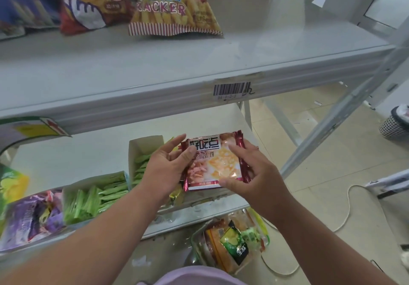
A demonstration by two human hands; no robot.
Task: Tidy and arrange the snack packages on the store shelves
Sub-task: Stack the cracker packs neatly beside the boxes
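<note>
Both hands hold one snack packet over the lower shelf for placement.

The flat red foil biscuit packet (215, 161) hangs face-up just right of the open white carton of green sachets (141, 163). The left hand (164, 170) and right hand (252, 174) pinch opposite edges, apparently to keep it level and square it before setting down.
</note>
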